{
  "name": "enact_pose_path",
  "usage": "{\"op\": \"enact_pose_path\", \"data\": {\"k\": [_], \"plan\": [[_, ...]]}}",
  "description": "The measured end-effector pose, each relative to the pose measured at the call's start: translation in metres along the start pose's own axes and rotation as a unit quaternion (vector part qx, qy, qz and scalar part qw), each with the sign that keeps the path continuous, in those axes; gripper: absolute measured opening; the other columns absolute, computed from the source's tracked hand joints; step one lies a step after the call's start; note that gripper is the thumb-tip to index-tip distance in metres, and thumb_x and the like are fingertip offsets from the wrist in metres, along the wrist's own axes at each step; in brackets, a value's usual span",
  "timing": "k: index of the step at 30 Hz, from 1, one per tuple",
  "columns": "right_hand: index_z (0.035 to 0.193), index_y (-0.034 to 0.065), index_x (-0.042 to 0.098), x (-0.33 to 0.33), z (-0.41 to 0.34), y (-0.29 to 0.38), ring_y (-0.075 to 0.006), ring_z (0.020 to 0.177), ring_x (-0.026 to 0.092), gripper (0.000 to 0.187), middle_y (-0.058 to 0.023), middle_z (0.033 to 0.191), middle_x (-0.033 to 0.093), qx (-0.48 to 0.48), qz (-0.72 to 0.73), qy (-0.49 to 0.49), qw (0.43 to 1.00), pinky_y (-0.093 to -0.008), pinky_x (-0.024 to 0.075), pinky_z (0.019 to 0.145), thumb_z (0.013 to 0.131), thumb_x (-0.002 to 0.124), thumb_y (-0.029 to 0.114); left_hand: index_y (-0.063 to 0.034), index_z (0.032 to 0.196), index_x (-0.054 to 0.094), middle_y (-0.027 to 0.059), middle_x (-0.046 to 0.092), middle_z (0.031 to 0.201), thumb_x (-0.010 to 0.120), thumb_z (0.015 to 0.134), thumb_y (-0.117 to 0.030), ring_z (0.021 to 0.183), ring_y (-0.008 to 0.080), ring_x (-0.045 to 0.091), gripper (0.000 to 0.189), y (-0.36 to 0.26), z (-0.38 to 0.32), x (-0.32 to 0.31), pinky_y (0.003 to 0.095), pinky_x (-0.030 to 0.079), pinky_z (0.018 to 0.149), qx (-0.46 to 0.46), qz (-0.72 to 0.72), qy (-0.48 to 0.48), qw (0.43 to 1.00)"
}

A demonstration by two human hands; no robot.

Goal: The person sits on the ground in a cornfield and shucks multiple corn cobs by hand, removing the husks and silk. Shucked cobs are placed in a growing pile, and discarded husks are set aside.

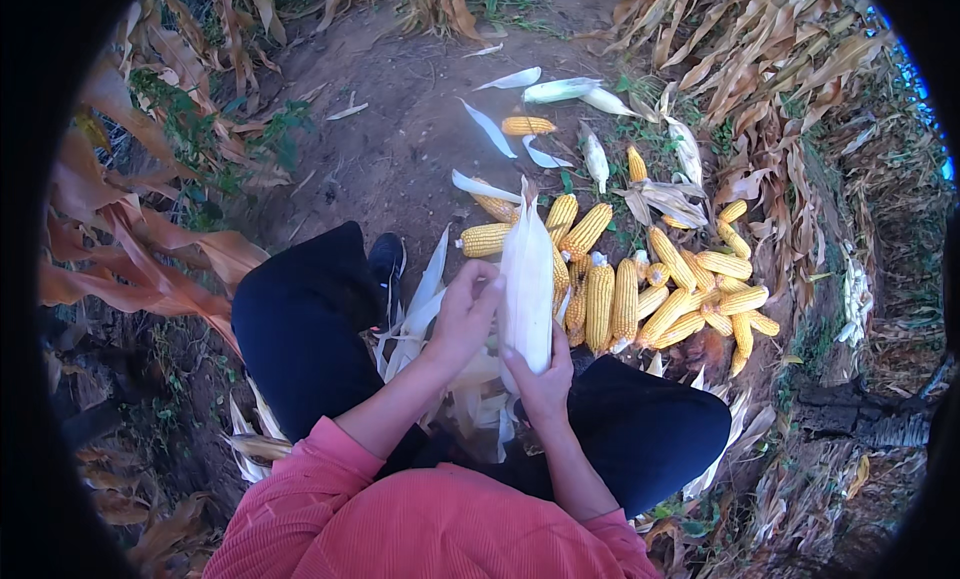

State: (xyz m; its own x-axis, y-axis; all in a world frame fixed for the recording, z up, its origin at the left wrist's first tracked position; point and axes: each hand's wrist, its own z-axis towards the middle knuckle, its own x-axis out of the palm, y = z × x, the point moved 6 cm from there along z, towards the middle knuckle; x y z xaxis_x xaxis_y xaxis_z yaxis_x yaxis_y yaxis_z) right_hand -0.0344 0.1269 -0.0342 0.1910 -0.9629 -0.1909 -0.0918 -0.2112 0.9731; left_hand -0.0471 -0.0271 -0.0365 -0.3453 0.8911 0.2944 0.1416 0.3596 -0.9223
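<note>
An ear of corn in its pale husk [526, 294] stands nearly upright between my hands, its brown silk tip away from me. My right hand [546, 376] is wrapped round its lower part, thumb across the front. My left hand [466, 312] is at the ear's left side, thumb and fingers bent close to the husk; whether they pinch a leaf of it is unclear. Just beyond lies a pile of bare yellow corn cobs [601, 305] on the soil, partly hidden by the ear. Loose stripped husks [480, 384] lie between my legs.
Unhusked ears [595, 159] and another husk-covered ear [559, 90] lie farther off on the brown soil [375, 151]. Dry corn stalks [750, 53] border the right, with more dry leaves [180, 271] at the left. A dark log [855, 414] lies at the right.
</note>
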Motion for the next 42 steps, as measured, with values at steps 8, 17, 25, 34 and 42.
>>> {"op": "enact_pose_path", "data": {"k": [8, 17, 25, 34, 42], "plan": [[0.127, -0.0076, 0.043, -0.008, 0.000, -0.010, -0.0216, 0.105, 0.056, 0.072, -0.0161, 0.114, 0.058, 0.036, 0.094, 0.027, 0.995, -0.0334, 0.0423, 0.094, 0.071, 0.079, 0.020, -0.0092, 0.092, 0.049, -0.0038, 0.051, 0.085, 0.050, 0.096, -0.014, 0.077, 0.0031, 0.049, 0.007, 0.001, 0.004, 0.000, 0.0222, 0.044, 0.071, 0.003, -0.021, 0.021, 1.000], [0.128, -0.0043, 0.042, -0.008, -0.001, -0.005, -0.0189, 0.102, 0.055, 0.071, -0.0130, 0.115, 0.056, -0.010, 0.036, -0.004, 0.999, -0.0325, 0.0440, 0.090, 0.071, 0.077, 0.021, -0.0074, 0.099, 0.051, -0.0008, 0.055, 0.092, 0.055, 0.095, -0.020, 0.086, 0.0066, 0.055, 0.014, 0.001, 0.004, -0.003, 0.0240, 0.047, 0.079, -0.020, -0.061, 0.012, 0.998], [0.125, -0.0041, 0.044, -0.011, -0.002, 0.012, -0.0223, 0.099, 0.058, 0.074, -0.0167, 0.111, 0.059, -0.077, -0.106, -0.034, 0.991, -0.0344, 0.0467, 0.087, 0.065, 0.081, 0.019, -0.0042, 0.104, 0.048, 0.0034, 0.056, 0.096, 0.053, 0.094, -0.017, 0.086, 0.0077, 0.055, 0.017, -0.038, -0.003, 0.001, 0.0245, 0.048, 0.075, 0.113, 0.067, -0.011, 0.991], [0.125, -0.0026, 0.045, -0.013, -0.003, 0.022, -0.0323, 0.101, 0.060, 0.077, -0.0218, 0.112, 0.058, -0.094, -0.154, -0.043, 0.983, -0.0386, 0.0470, 0.089, 0.062, 0.084, 0.021, 0.0000, 0.099, 0.051, 0.0058, 0.058, 0.092, 0.055, 0.090, -0.009, 0.085, 0.0101, 0.057, 0.013, -0.034, 0.002, -0.009, 0.0250, 0.052, 0.068, 0.119, 0.080, -0.029, 0.989], [0.124, -0.0030, 0.045, -0.017, -0.002, 0.021, -0.0322, 0.101, 0.060, 0.078, -0.0217, 0.112, 0.058, -0.108, -0.159, -0.056, 0.980, -0.0385, 0.0473, 0.089, 0.061, 0.085, 0.020, -0.0003, 0.095, 0.054, 0.0039, 0.057, 0.090, 0.057, 0.089, -0.007, 0.082, 0.0081, 0.056, 0.010, -0.037, 0.000, -0.005, 0.0226, 0.050, 0.067, 0.139, 0.136, -0.025, 0.981]]}}
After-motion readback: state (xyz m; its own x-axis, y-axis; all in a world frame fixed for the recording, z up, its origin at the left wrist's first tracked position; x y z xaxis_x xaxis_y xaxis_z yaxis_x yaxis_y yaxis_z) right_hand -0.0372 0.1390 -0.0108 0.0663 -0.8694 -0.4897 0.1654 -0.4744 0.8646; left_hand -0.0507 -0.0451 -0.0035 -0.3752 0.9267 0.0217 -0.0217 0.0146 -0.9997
